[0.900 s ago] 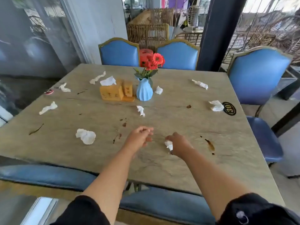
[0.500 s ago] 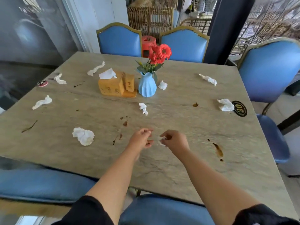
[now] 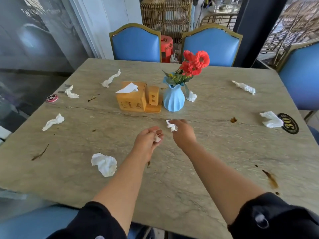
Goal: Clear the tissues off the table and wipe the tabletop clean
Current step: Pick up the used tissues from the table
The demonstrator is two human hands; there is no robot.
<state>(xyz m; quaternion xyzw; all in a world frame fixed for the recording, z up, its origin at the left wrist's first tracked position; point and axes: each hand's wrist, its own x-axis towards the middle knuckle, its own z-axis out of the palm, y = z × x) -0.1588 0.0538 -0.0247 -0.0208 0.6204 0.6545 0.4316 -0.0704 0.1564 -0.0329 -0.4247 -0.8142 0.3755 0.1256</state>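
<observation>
Crumpled white tissues litter the stone table (image 3: 215,152): one near my left forearm (image 3: 104,164), two at the left (image 3: 53,121) (image 3: 71,92), one far left (image 3: 111,78), one beside the vase (image 3: 191,96), two at the right (image 3: 244,87) (image 3: 271,119). My left hand (image 3: 147,141) holds a small tissue wad (image 3: 157,138) in its curled fingers. My right hand (image 3: 183,133) reaches forward and pinches another tissue (image 3: 171,126) at mid-table. Brown stains mark the top at the left (image 3: 40,153) and right (image 3: 271,178).
A wooden tissue box (image 3: 132,99) with a small toothpick holder (image 3: 153,97) and a blue vase (image 3: 173,100) of red flowers stand mid-table. A black round sticker (image 3: 290,125) lies at the right edge, a red badge (image 3: 52,98) at the left. Blue chairs (image 3: 136,45) ring the table.
My right hand passed its tissue to my left hand, then reached forward and pinched the tissue lying nearer the vase. The view has tilted down and closer.
</observation>
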